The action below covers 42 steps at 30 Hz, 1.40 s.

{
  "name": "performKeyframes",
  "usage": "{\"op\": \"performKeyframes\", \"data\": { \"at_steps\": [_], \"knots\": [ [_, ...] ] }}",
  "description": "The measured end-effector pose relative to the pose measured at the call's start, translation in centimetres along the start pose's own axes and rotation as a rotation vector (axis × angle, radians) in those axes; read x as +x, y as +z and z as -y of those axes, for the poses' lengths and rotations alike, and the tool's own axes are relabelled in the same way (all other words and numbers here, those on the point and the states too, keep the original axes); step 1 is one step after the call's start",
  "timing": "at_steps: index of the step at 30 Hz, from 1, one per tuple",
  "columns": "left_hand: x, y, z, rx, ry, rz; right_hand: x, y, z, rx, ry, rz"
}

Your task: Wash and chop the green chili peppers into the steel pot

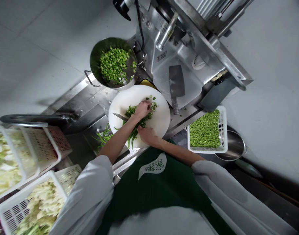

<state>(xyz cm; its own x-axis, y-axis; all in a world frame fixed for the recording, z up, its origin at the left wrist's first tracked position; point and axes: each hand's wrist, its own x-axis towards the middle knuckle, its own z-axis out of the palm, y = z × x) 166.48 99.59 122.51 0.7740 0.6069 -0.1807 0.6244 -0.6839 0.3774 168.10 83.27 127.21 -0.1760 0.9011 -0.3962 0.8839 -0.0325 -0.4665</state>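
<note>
Surrounding curled left fingers (147,104), chopped peppers (131,111) dot a smooth round board (162,124)

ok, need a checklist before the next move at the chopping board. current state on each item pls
1. Left forearm clear of the knife: cannot tell; the blade runs under it in this view, gap not visible.
2. Right hand firm on the knife handle: cannot tell; handle hidden.
3. Whole green chilies all on the round white cutting board: not ok; several lie off its left side.
4. Room in the pot: ok; chopped pieces leave part of its bottom bare.
5. Cleaver clear of both hands: ok; it lies beyond the board's right side.
</note>
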Motion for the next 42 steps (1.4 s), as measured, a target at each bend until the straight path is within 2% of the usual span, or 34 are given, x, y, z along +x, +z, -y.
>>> {"op": "performKeyframes", "data": {
  "at_steps": [2,7,10,11,12,14,16,17,18,20,22,23,25,28,31,37,42],
  "knots": [
    [-0.9,-0.3,-0.1,0.054,-0.010,0.039,0.0,0.1,0.0,0.005,0.000,-0.006],
    [-2.6,-0.5,-1.2,0.117,-0.011,0.052,0.0,0.1,0.0,0.015,-0.005,-0.005],
    [-4.1,-2.2,-1.6,0.065,0.055,0.066,0.1,-0.2,0.0,0.000,0.009,0.024],
    [-5.0,-3.2,-1.4,0.026,0.062,0.009,0.1,-0.3,-0.1,-0.001,0.015,0.040],
    [-6.4,-4.2,-1.1,-0.014,0.044,-0.094,0.1,-0.4,-0.2,0.002,0.021,0.055],
    [-9.9,-5.8,0.2,-0.057,-0.091,-0.416,0.0,-0.6,-0.5,0.009,0.018,0.066],
    [-13.8,-6.0,1.6,-0.040,-0.306,-0.709,0.0,-0.8,-0.8,0.010,-0.004,0.051],
    [-15.6,-5.2,2.2,-0.019,-0.403,-0.767,0.0,-0.8,-1.0,0.007,-0.018,0.044],
    [-17.1,-4.1,2.5,-0.001,-0.481,-0.753,0.0,-0.8,-1.1,0.001,-0.025,0.043],
    [-18.9,-0.8,2.4,0.022,-0.602,-0.598,0.0,-0.8,-1.2,-0.025,-0.019,0.051],
    [-19.0,2.5,1.5,0.041,-0.705,-0.476,0.0,-0.8,-1.3,-0.069,0.002,0.061],
    [-18.6,3.8,1.0,0.048,-0.744,-0.458,0.0,-0.8,-1.2,-0.093,0.010,0.065],
    [-17.8,5.1,0.3,0.042,-0.780,-0.474,-0.1,-0.9,-1.0,-0.131,0.030,0.062],
    [-17.5,5.2,0.1,-0.015,-0.769,-0.489,-0.3,-0.9,-0.2,-0.179,0.079,0.055],
    [-18.3,4.7,0.1,-0.030,-0.730,-0.468,-0.6,-0.8,0.4,-0.234,0.078,0.061],
    [-20.1,5.1,-0.1,0.049,-0.537,-0.362,-0.9,-1.0,-0.1,-0.247,0.109,0.024],
    [-19.3,6.2,0.5,0.065,-0.562,-0.352,-1.4,-0.6,-0.6,-0.275,0.085,0.049]
  ]
}}
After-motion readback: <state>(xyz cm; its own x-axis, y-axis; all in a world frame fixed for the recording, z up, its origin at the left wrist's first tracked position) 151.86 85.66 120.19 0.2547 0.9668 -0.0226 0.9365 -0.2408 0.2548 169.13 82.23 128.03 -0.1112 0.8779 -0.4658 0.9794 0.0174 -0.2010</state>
